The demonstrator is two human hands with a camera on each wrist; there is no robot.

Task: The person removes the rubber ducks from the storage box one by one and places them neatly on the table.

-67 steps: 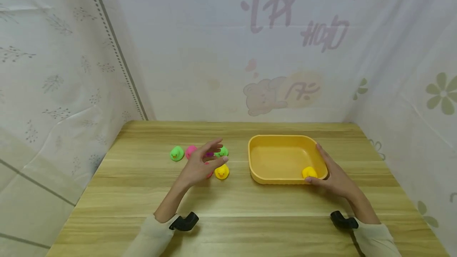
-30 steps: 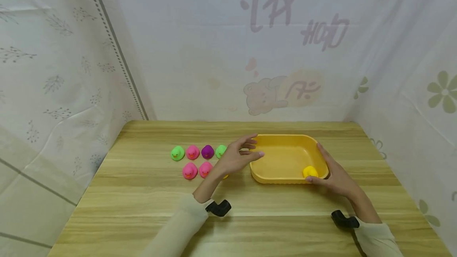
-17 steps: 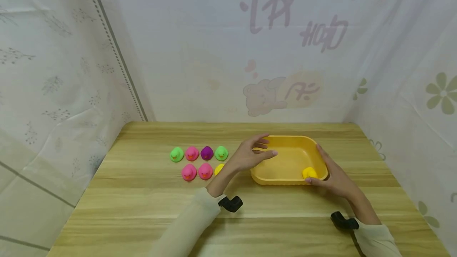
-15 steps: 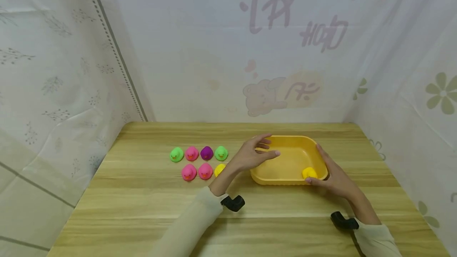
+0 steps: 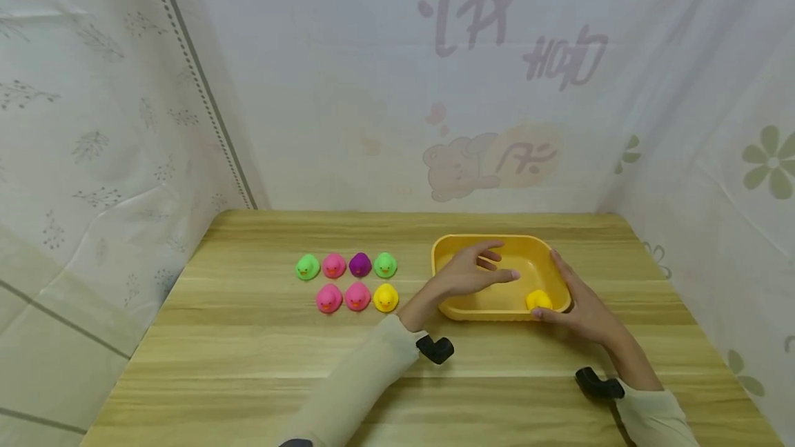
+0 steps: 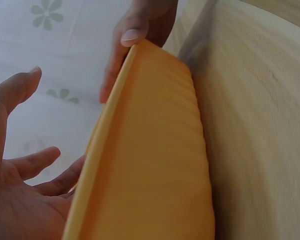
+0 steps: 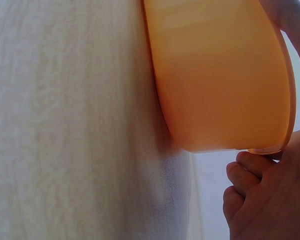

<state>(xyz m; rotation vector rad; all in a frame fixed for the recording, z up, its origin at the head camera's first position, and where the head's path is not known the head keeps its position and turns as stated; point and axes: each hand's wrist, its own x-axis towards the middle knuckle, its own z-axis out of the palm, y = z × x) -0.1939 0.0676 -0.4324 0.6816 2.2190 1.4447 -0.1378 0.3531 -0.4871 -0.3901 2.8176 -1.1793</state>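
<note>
A yellow plastic basin (image 5: 478,314) stands on the right half of the table, with a yellow rubber duck (image 5: 537,299) in its front right corner. My right hand (image 5: 584,309) grips that corner, thumb over the front rim and fingers along the right side. Over the basin's left part hovers my left hand (image 5: 468,271), fingers spread and nothing held. In the left wrist view the left hand's palm (image 6: 27,210) lies behind the basin wall (image 6: 150,140). The right wrist view has the fingers (image 7: 242,175) bent at the rim.
Left of the basin sit several rubber ducks in two rows. Behind are a green duck (image 5: 307,267), a pink duck (image 5: 334,265), a purple duck (image 5: 360,265) and another green duck (image 5: 385,265). Two pink ducks (image 5: 329,299) and a yellow duck (image 5: 386,298) sit in front.
My left hand has moved right, from above the ducks to over the basin, uncovering the front yellow duck. The right hand, basin and ducks have stayed in place.
</note>
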